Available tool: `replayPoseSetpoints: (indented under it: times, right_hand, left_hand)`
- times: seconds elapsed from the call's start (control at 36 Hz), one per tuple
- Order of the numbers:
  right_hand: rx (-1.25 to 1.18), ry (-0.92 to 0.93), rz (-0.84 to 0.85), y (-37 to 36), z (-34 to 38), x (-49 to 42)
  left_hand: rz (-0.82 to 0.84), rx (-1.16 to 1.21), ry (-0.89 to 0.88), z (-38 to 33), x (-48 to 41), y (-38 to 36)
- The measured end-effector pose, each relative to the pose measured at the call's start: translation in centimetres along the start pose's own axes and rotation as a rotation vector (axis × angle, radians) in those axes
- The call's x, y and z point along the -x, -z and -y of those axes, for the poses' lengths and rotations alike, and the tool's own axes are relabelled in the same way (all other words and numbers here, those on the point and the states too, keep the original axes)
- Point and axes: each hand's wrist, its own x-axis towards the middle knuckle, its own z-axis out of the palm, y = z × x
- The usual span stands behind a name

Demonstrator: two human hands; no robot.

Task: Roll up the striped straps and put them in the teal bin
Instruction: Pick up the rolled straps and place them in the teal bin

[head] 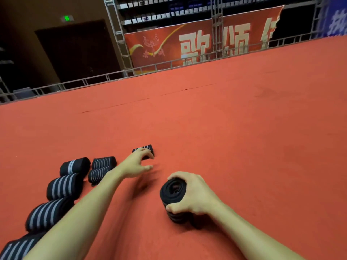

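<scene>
Right hand grips a rolled black striped strap; open left hand reaches another small roll (teal bin unseen). Binning remains.

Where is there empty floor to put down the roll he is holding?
Bare red carpet spreads right of the right hand and its held roll, and far ahead toward the railing. It is crowded left: rolled straps line up there, and the left hand reaches a small roll.
</scene>
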Motion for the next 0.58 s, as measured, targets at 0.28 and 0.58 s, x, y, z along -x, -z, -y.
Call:
replayPoseSetpoints:
  times: [0.28, 0.58]
  right_hand:
    - [0.025, -0.052, 0.012, -0.3, -1.8, -4.6]
    - [0.013, -0.050, 0.054, 0.1, -2.2, -5.1]
  left_hand:
    - [0.026, -0.210, 0.097, 6.6, -8.3, -1.5]
    - [0.072, -0.192, 0.180, 8.5, -10.4, -2.8]
